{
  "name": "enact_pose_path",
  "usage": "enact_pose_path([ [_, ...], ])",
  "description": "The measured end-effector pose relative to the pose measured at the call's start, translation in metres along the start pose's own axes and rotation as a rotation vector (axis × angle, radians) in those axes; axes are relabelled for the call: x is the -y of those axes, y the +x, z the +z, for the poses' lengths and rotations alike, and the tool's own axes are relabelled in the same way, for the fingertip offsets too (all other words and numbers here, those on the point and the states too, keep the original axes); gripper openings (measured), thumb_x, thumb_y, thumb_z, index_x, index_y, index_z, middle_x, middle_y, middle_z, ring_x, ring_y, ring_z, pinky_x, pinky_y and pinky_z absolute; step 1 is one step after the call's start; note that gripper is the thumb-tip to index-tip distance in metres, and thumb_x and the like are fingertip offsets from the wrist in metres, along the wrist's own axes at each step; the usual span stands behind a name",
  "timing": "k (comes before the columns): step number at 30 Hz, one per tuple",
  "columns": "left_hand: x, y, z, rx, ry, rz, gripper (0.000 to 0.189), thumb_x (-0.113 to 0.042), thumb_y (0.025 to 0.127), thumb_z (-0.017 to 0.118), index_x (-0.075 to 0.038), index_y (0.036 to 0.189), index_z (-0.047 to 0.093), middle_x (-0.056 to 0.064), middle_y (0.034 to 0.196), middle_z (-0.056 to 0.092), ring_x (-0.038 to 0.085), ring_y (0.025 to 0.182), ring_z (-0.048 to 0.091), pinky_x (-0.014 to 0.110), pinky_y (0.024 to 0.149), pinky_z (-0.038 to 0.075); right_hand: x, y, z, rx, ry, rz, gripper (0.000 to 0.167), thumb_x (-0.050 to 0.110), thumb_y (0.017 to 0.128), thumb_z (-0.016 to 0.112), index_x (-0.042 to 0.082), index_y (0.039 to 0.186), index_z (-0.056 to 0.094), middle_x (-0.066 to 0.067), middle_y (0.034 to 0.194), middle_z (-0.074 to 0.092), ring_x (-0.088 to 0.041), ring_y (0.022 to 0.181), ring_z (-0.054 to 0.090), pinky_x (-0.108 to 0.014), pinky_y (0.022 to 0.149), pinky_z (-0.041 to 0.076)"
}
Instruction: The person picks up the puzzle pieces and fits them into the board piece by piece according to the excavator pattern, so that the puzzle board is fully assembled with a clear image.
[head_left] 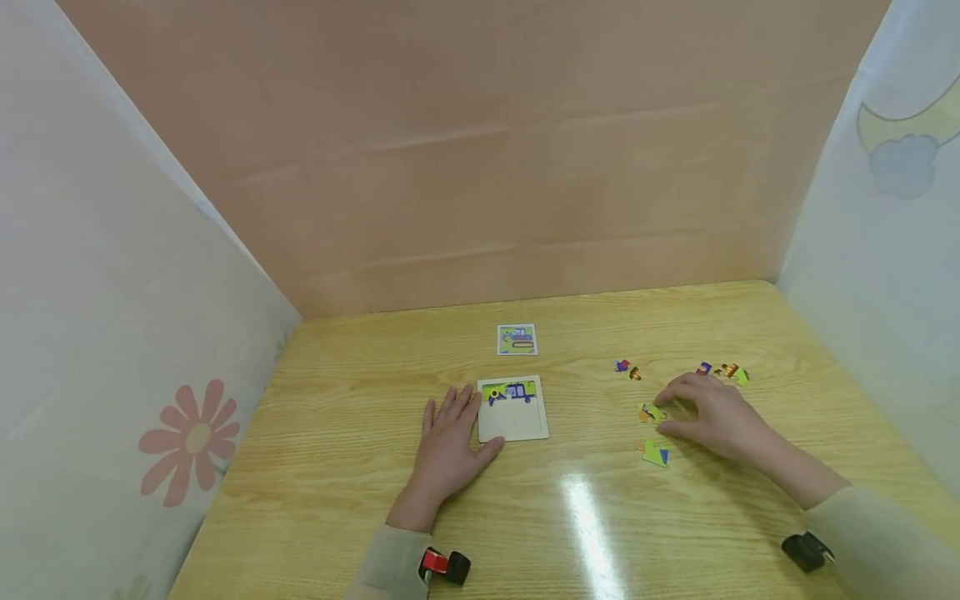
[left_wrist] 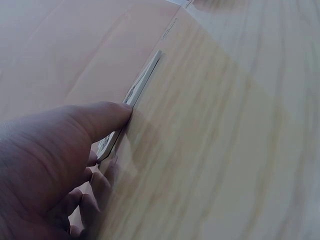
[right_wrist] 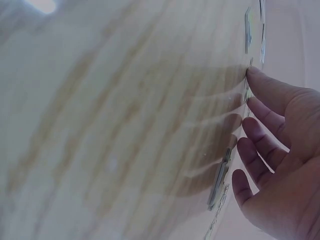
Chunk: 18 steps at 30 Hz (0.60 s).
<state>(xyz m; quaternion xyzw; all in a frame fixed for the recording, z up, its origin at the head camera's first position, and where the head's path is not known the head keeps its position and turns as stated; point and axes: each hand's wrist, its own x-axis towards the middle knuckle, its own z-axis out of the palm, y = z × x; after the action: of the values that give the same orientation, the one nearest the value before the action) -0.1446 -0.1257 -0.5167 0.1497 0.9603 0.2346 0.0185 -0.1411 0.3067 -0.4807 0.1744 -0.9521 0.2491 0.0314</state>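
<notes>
My left hand [head_left: 447, 454] rests at the lower left of a white puzzle tray [head_left: 517, 423], fingers along its left side and thumb at its front edge. In the left wrist view the thumb [left_wrist: 107, 117] touches the tray's rim. Along the tray's top sits a picture strip of a blue vehicle on green [head_left: 517, 392]. To the right, my right hand [head_left: 716, 417] pinches a green puzzle piece [head_left: 655, 413] lying on the table, thumb and forefinger at its edges. Another green piece with a blue corner [head_left: 656, 453] lies just in front of it.
A small picture card [head_left: 517, 339] lies behind the tray. Several loose pieces [head_left: 627, 369] lie farther back on the right, with more pieces [head_left: 731, 372] beyond the right hand. A pinkish-brown cloth [head_left: 510, 167] hangs behind the wooden table [head_left: 360, 375], with pale cloth on both sides.
</notes>
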Motion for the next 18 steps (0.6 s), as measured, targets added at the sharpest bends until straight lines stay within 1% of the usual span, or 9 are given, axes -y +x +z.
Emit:
enact_pose_path([
  [4, -0.0006, 0.0002, 0.0000, 0.004, 0.005, -0.001, 0.084, -0.054, 0.104, 0.073, -0.006, 0.167, 0.048, 0.011, 0.178, 0.035, 0.036, 0.168, 0.021, 0.062, 0.135, 0.003, 0.0004, 0.0005, 0.0009, -0.002, -0.011, 0.004, 0.030, 0.028, 0.087, 0.096, 0.017, 0.111, 0.082, -0.010, 0.123, 0.073, -0.045, 0.120, 0.065, -0.079, 0.102, 0.040],
  [11, -0.0001, 0.0006, 0.0003, -0.002, 0.007, 0.004, 0.083, -0.054, 0.104, 0.073, -0.005, 0.166, 0.049, 0.012, 0.178, 0.035, 0.037, 0.168, 0.022, 0.062, 0.135, 0.003, 0.0011, 0.0019, 0.0018, -0.014, -0.022, 0.000, 0.028, 0.029, 0.086, 0.096, 0.019, 0.108, 0.081, -0.007, 0.120, 0.074, -0.043, 0.118, 0.066, -0.077, 0.101, 0.041],
  [18, -0.0001, 0.0001, 0.0003, -0.002, 0.002, 0.003, 0.083, -0.053, 0.103, 0.074, -0.005, 0.166, 0.049, 0.012, 0.178, 0.036, 0.037, 0.168, 0.022, 0.062, 0.135, 0.003, 0.0012, 0.0025, 0.0019, -0.007, -0.024, 0.001, 0.026, 0.028, 0.087, 0.096, 0.020, 0.106, 0.081, -0.007, 0.119, 0.073, -0.042, 0.117, 0.066, -0.076, 0.100, 0.041],
])
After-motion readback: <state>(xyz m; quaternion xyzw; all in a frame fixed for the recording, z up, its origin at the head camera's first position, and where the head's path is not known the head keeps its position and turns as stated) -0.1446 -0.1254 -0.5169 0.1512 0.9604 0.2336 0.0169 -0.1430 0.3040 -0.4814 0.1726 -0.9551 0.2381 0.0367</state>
